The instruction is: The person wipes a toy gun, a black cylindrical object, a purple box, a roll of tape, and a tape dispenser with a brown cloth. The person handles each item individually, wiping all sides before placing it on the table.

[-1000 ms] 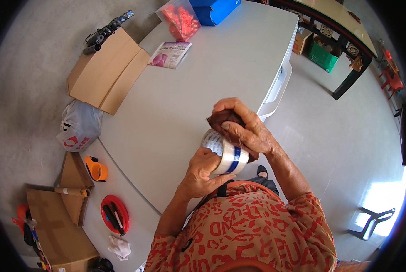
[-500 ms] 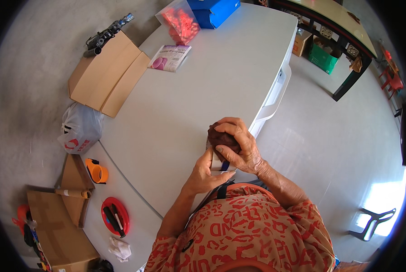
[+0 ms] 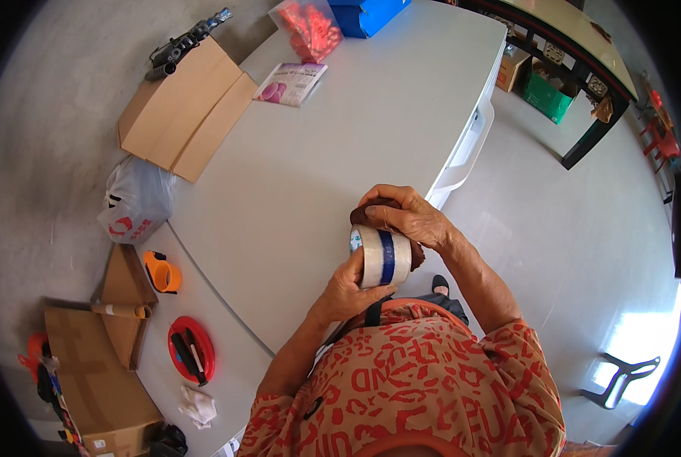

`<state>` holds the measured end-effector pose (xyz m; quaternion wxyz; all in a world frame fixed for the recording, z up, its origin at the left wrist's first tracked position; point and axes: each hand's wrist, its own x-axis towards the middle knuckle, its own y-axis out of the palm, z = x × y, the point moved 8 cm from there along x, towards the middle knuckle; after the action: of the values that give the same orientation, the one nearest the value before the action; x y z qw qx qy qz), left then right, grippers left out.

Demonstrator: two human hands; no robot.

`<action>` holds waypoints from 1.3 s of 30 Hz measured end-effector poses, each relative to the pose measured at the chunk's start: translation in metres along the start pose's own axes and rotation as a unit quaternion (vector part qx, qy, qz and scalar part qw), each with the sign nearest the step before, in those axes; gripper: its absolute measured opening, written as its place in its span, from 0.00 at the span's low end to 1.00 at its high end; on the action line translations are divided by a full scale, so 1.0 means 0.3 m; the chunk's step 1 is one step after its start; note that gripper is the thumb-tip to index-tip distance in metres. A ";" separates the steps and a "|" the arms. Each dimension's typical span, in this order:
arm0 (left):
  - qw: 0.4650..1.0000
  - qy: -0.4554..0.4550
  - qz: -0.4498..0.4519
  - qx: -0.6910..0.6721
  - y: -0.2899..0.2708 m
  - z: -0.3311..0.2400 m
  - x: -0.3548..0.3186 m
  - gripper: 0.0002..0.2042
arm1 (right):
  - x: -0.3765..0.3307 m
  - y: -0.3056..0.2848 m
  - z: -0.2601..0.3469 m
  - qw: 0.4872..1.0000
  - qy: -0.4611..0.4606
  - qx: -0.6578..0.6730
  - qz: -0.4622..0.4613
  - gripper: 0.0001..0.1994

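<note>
My left hand (image 3: 342,291) grips a wide roll of packing tape (image 3: 400,263), pale with a blue band around it. The roll is held on its side, just in front of my body at the table's near edge. My right hand (image 3: 416,219) has its fingers curled over a dark brown cloth (image 3: 362,215), which lies against the top of the roll. More of the brown cloth shows at the roll's right side. Part of the left fingers is hidden behind the tape.
On the pale table (image 3: 340,137) stand an open cardboard box (image 3: 177,103), a clear container of red packets (image 3: 310,30), a printed packet (image 3: 291,84) and a blue box (image 3: 367,15). At left are a plastic bag (image 3: 138,202), an orange tape dispenser (image 3: 163,273) and a red dish (image 3: 207,354).
The tape roll, mostly covered by the brown cloth before, now shows its broad outer face. My right hand has shifted slightly right, with the cloth drawn toward the roll's far side.
</note>
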<state>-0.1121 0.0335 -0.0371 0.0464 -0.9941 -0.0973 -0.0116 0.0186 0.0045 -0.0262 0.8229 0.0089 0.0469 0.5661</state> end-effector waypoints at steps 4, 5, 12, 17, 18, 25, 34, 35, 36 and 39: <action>1.000 -0.003 0.003 0.010 -0.015 0.014 -0.016 0.26 | -0.063 0.024 0.074 0.987 -0.121 -0.070 -0.073 0.10; 1.000 -0.002 0.004 0.020 -0.018 0.019 -0.021 0.26 | -0.085 0.039 0.105 0.967 -0.216 -0.108 -0.082 0.09; 0.997 0.081 -0.002 -0.007 -0.036 0.011 -0.054 0.15 | -0.276 0.265 0.257 0.792 -0.421 -0.425 -0.122 0.11; 0.997 0.064 0.023 0.028 -0.032 0.024 -0.069 0.18 | -0.194 0.201 0.246 0.864 -0.364 -0.330 -0.110 0.08; 1.000 0.010 0.009 -0.004 -0.025 0.031 -0.070 0.18 | -0.160 0.175 0.229 0.884 -0.342 -0.303 -0.096 0.08; 0.997 0.018 -0.029 -0.069 -0.044 0.027 -0.055 0.20 | -0.023 0.083 0.070 0.995 -0.028 -0.092 -0.027 0.11; 0.996 0.034 -0.030 -0.078 -0.037 -0.066 -0.044 0.25 | -0.216 0.215 0.228 0.848 -0.383 -0.360 -0.069 0.12; 0.996 0.063 -0.003 -0.057 -0.028 -0.063 -0.054 0.26 | -0.218 0.213 0.219 0.855 -0.378 -0.350 -0.064 0.12; 0.998 0.055 0.022 -0.039 -0.018 -0.044 -0.060 0.26 | -0.223 0.208 0.210 0.862 -0.372 -0.340 -0.059 0.12; 0.997 -0.037 0.040 -0.061 0.002 0.010 -0.088 0.24 | -0.191 0.170 0.181 0.913 -0.305 -0.269 -0.032 0.12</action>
<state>-0.1379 0.0280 -0.0409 -0.0179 -0.9979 -0.0580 0.0207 -0.0445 -0.0287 0.0351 0.7860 -0.0422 -0.3603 0.5006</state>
